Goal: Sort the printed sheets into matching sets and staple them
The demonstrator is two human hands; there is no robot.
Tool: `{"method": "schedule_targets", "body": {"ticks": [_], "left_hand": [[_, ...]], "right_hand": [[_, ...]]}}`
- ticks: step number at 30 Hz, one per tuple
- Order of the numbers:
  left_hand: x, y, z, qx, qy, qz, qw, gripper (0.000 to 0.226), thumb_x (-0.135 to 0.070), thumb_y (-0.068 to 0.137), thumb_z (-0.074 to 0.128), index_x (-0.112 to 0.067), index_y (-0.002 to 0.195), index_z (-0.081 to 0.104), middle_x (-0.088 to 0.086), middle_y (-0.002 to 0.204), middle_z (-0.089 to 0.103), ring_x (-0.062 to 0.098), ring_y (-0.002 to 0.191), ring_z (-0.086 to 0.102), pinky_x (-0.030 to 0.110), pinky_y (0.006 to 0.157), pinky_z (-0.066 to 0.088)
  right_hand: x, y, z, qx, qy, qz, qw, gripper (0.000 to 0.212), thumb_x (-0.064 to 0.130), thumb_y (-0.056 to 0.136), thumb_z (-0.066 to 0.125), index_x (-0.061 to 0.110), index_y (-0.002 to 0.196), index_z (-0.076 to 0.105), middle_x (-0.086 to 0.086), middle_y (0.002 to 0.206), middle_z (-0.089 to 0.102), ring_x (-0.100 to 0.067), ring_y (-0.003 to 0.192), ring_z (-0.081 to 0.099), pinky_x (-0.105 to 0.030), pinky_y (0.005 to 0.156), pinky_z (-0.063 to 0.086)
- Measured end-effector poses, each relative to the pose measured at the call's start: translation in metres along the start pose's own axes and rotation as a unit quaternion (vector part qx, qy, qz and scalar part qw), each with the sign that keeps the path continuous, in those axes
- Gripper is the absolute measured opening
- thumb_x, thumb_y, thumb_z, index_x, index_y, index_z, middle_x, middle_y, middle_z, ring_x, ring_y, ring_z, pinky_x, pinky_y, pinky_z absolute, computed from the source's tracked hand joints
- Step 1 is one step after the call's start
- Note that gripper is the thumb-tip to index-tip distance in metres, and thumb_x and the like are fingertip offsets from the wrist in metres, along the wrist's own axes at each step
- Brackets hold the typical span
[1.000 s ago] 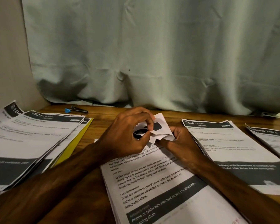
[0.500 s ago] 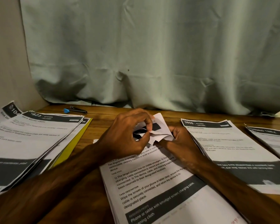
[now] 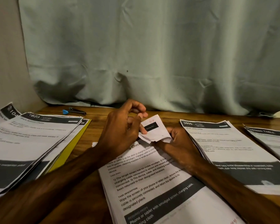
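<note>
head: hands around folded sheet corner

Both bare forearms reach in from the near side and meet mid-scene. The left hand is curled, its thumb gripping the left edge of the folded corner, index finger arched above. The right hand is fisted round that corner's right side

Bare left hand, right hand
</note>
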State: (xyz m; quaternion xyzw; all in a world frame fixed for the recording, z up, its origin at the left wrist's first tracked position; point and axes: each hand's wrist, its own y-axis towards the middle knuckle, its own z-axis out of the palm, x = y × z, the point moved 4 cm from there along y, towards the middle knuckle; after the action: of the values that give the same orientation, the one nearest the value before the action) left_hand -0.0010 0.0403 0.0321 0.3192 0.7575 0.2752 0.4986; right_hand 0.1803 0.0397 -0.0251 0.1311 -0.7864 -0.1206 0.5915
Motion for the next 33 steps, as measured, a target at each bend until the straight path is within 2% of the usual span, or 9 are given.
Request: {"method": "schedule_targets", "body": {"ticks": [4,6,9,11,13,18,22,27,33], "left_hand": [[0.009,0.001,0.001,0.008,0.115,-0.022,0.993,0.042,-0.019,0.085,0.082,-0.023,0.123,0.064,-0.016,0.096,0.066,-0.003,0.072,0.066,0.006,0.063,0.046],[0.011,0.0,0.002,0.022,0.129,-0.035,0.991,0.048,-0.021,0.082,0.085,-0.027,0.125,0.064,-0.019,0.089,0.061,-0.004,0.074,0.064,0.003,0.063,0.042],[0.01,-0.001,0.002,0.029,0.139,-0.028,0.99,0.035,-0.023,0.083,0.084,-0.028,0.114,0.07,-0.017,0.1,0.065,0.0,0.071,0.064,0.007,0.06,0.045],[0.009,0.0,0.002,0.029,0.138,-0.019,0.99,0.024,-0.025,0.083,0.083,-0.03,0.104,0.073,-0.017,0.098,0.069,0.006,0.069,0.064,0.015,0.059,0.05],[0.009,0.0,0.0,0.025,0.133,-0.014,0.991,0.022,-0.025,0.081,0.084,-0.03,0.099,0.073,-0.017,0.084,0.07,0.008,0.069,0.065,0.02,0.061,0.052],[0.005,-0.001,-0.002,0.026,0.132,0.022,0.991,0.024,-0.018,0.081,0.085,-0.025,0.101,0.075,-0.017,0.076,0.069,0.002,0.072,0.064,0.009,0.063,0.046],[0.001,-0.003,-0.001,0.032,0.175,0.076,0.981,0.013,-0.022,0.081,0.085,-0.026,0.09,0.076,-0.016,0.083,0.07,-0.001,0.073,0.063,0.012,0.066,0.047],[0.001,-0.005,0.001,0.028,0.185,0.09,0.978,0.014,-0.024,0.081,0.085,-0.025,0.091,0.075,-0.011,0.087,0.071,0.003,0.08,0.064,0.023,0.069,0.054],[0.004,-0.005,0.001,0.025,0.186,0.096,0.977,0.014,-0.024,0.081,0.085,-0.025,0.09,0.074,-0.011,0.091,0.074,0.006,0.084,0.068,0.037,0.075,0.059]], "right_hand": [[0.001,0.001,-0.002,-0.005,-0.049,-0.017,0.999,0.026,0.009,0.086,0.078,0.029,0.1,0.07,0.019,0.085,0.076,-0.009,0.087,0.074,-0.021,0.067,0.059],[0.004,0.001,-0.002,-0.003,-0.07,-0.028,0.997,0.027,0.009,0.086,0.078,0.031,0.099,0.069,0.022,0.085,0.074,0.001,0.087,0.072,-0.013,0.066,0.055],[0.007,0.0,0.0,-0.003,-0.081,-0.041,0.996,0.034,0.007,0.085,0.079,0.037,0.094,0.067,0.034,0.081,0.07,0.011,0.086,0.068,-0.006,0.068,0.05],[0.008,-0.001,-0.001,-0.005,-0.087,-0.048,0.995,0.032,0.007,0.085,0.079,0.036,0.094,0.068,0.034,0.081,0.07,0.011,0.084,0.068,-0.006,0.068,0.05],[0.006,0.0,-0.003,-0.007,-0.085,-0.042,0.995,0.024,0.008,0.087,0.078,0.029,0.098,0.072,0.021,0.085,0.075,0.004,0.082,0.071,-0.011,0.065,0.052],[0.003,0.001,-0.004,-0.01,-0.077,-0.02,0.997,0.023,0.008,0.087,0.077,0.021,0.105,0.073,0.009,0.092,0.077,-0.003,0.082,0.073,-0.017,0.066,0.057],[0.0,0.001,-0.003,0.001,-0.036,0.004,0.999,0.025,0.006,0.088,0.075,0.014,0.112,0.072,0.003,0.097,0.079,-0.014,0.087,0.076,-0.029,0.073,0.062],[0.003,-0.001,-0.005,0.003,-0.017,0.002,1.0,0.025,0.005,0.087,0.076,0.016,0.11,0.073,0.014,0.086,0.078,-0.004,0.08,0.074,-0.014,0.062,0.054],[0.003,0.0,-0.005,0.002,-0.016,0.007,1.0,0.026,0.007,0.086,0.077,0.016,0.11,0.073,0.015,0.085,0.078,-0.002,0.08,0.073,-0.012,0.062,0.052]]}}
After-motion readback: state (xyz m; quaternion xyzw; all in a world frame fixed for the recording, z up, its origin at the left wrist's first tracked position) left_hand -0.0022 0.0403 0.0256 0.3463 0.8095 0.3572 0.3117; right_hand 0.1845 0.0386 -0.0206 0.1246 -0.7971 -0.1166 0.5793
